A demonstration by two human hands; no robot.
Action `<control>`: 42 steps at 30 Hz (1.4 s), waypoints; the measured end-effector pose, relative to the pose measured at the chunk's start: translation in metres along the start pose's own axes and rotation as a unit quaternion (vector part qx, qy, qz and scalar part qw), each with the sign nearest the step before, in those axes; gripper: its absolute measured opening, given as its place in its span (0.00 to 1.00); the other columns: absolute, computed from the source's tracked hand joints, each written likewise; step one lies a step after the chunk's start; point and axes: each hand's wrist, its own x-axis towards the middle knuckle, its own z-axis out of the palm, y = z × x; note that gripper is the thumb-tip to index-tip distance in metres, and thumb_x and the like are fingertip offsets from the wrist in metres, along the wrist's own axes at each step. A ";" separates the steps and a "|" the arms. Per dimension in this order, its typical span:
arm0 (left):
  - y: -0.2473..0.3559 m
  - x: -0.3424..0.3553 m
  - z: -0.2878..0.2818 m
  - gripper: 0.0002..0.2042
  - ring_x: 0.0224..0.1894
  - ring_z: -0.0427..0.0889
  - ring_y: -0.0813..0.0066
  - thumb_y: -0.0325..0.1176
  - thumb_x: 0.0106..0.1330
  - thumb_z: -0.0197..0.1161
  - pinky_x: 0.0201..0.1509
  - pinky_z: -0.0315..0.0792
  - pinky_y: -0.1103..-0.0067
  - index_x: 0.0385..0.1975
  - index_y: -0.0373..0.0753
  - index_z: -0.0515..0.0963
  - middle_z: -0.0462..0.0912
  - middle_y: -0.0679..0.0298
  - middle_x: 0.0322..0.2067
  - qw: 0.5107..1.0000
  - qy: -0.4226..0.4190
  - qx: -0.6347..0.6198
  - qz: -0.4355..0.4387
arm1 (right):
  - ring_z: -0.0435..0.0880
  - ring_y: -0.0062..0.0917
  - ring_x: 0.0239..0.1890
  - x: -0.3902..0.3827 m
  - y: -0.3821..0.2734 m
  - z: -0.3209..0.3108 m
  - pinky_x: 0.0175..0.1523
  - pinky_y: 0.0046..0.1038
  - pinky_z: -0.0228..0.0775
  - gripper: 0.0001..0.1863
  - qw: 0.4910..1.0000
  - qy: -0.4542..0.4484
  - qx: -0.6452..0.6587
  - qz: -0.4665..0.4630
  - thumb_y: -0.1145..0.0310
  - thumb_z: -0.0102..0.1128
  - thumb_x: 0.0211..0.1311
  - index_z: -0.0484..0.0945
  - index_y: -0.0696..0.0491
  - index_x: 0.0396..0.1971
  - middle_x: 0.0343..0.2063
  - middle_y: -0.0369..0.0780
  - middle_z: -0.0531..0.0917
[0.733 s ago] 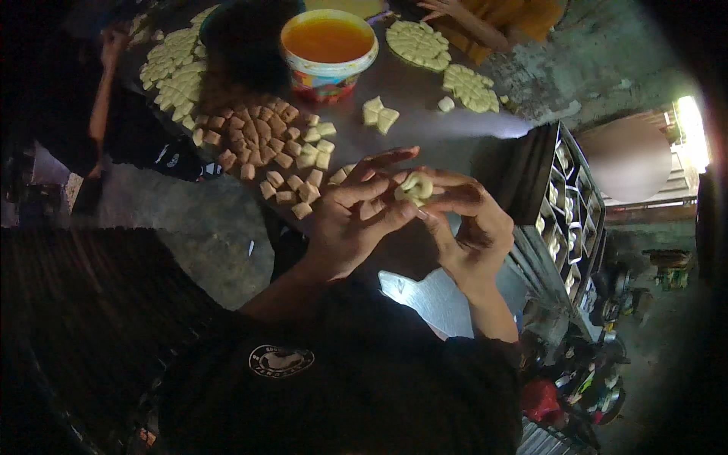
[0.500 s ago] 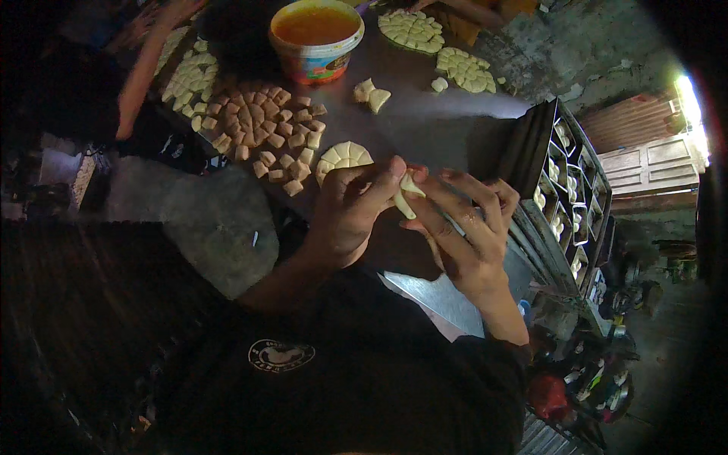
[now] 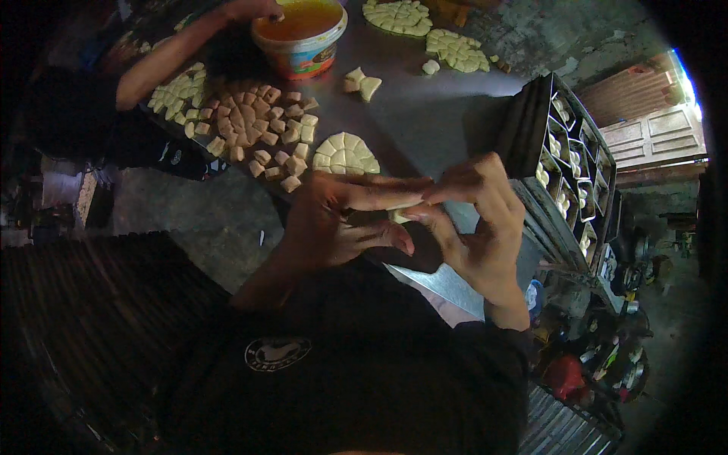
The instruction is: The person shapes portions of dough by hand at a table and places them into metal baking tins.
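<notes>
A small piece of pale dough (image 3: 397,217) is between my two hands, above the near side of the work table; the fingers hide most of it. My left hand (image 3: 341,216) holds it along the stretched fingers, with the thumb apart below. From the right, my right hand (image 3: 478,220) pinches at the same piece with thumb and fingertips. Just beyond my left hand lies a round of pale dough (image 3: 345,154) scored into wedges. Brown dough pieces (image 3: 246,121) cluster farther left, some loose and some still grouped.
A bucket (image 3: 298,57) of orange filling stands at the back, with a co-worker's hand (image 3: 262,9) at its rim. Cut pale dough rounds (image 3: 398,17) lie far right, two dough pieces (image 3: 362,83) nearer. Stacked trays (image 3: 523,144) and compartments of shaped dough (image 3: 574,163) rise at right.
My left fingers have straightened and its thumb has dropped away from the dough. My right fingers have curled into a pinch. The co-worker's arm has reached to the bucket.
</notes>
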 end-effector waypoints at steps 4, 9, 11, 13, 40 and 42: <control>-0.009 0.014 -0.025 0.09 0.44 0.87 0.74 0.22 0.64 0.67 0.48 0.81 0.79 0.44 0.32 0.85 0.89 0.57 0.39 0.991 0.030 0.103 0.076 | 0.79 0.28 0.38 0.013 0.004 0.023 0.41 0.27 0.66 0.19 0.990 0.020 0.126 0.053 0.71 0.79 0.44 0.82 0.51 0.38 0.37 0.39 0.87; -0.022 0.015 -0.063 0.11 0.46 0.86 0.74 0.25 0.70 0.62 0.53 0.80 0.78 0.49 0.29 0.82 0.87 0.56 0.42 0.980 0.080 -0.131 -0.128 | 0.79 0.25 0.36 0.043 0.011 0.055 0.42 0.29 0.62 0.38 0.996 -0.060 0.068 0.002 0.67 0.81 0.41 0.74 0.50 0.57 0.40 0.31 0.87; -0.036 0.018 -0.079 0.12 0.51 0.83 0.73 0.26 0.72 0.59 0.56 0.78 0.75 0.51 0.29 0.81 0.84 0.56 0.49 0.951 0.057 -0.249 -0.173 | 0.76 0.24 0.32 0.049 0.015 0.072 0.42 0.30 0.58 0.41 0.999 -0.035 0.000 0.031 0.64 0.81 0.42 0.72 0.50 0.60 0.39 0.30 0.87; -0.036 0.024 -0.093 0.12 0.56 0.80 0.72 0.27 0.73 0.58 0.59 0.76 0.73 0.51 0.29 0.80 0.81 0.56 0.55 0.922 0.042 -0.320 -0.213 | 0.76 0.24 0.32 0.056 0.019 0.086 0.41 0.29 0.58 0.41 0.996 -0.029 -0.054 0.066 0.63 0.81 0.43 0.71 0.50 0.60 0.36 0.30 0.87; -0.196 0.004 -0.111 0.41 0.61 0.78 0.61 0.31 0.63 0.65 0.73 0.55 0.59 0.75 0.41 0.49 0.82 0.60 0.54 0.908 -0.114 0.391 -0.095 | 0.82 0.42 0.48 -0.088 0.187 0.206 0.48 0.36 0.75 0.18 0.888 -0.036 -0.275 0.366 0.72 0.73 0.50 0.79 0.56 0.42 0.40 0.47 0.82; -0.208 -0.004 -0.107 0.43 0.63 0.76 0.61 0.29 0.63 0.63 0.75 0.51 0.57 0.75 0.41 0.46 0.80 0.60 0.57 0.886 -0.108 0.435 -0.118 | 0.83 0.42 0.44 -0.088 0.199 0.221 0.44 0.36 0.75 0.19 0.904 -0.013 -0.242 0.354 0.71 0.74 0.49 0.77 0.57 0.40 0.38 0.48 0.82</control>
